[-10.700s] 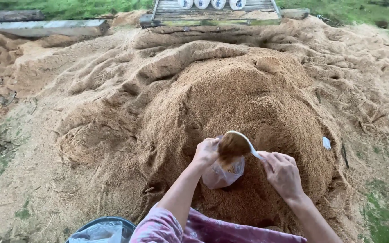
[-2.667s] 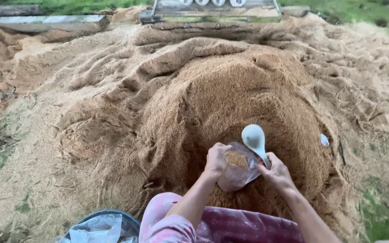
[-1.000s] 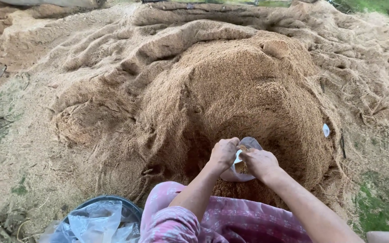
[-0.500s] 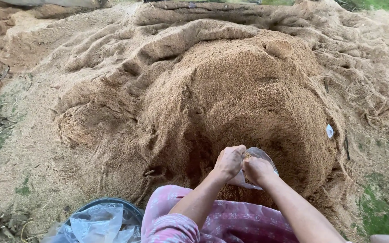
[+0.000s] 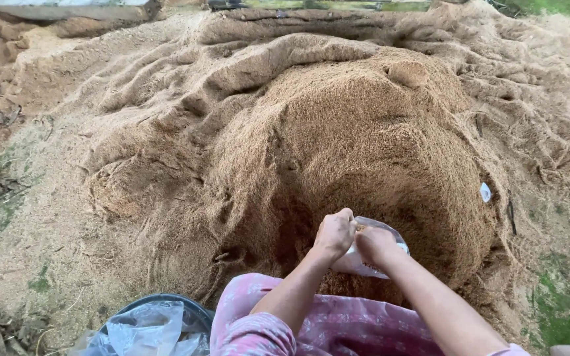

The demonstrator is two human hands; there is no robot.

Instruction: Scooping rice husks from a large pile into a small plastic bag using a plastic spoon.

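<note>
The left hand (image 5: 335, 232) was closed on the near edge of a small clear plastic bag (image 5: 366, 258), and the right hand (image 5: 375, 244) was curled over the bag's mouth, its fingers pressed down on the brown material inside (how tightly they gripped could not be told). The bag sat against the foot of the large mound of coir-like fibre (image 5: 338, 132), in the scooped hollow just in front of the person's knees, which were covered in pink patterned cloth (image 5: 338, 326). Its mouth faced up and slightly away from the person; its long axis ran roughly upright, though most of it was hidden by the hands. Compared with 2.7 seconds before, the white scoop was no longer visible and both hands had drawn together over the opening. A dark tub lined with clear plastic (image 5: 150, 326) stood at lower left.
</note>
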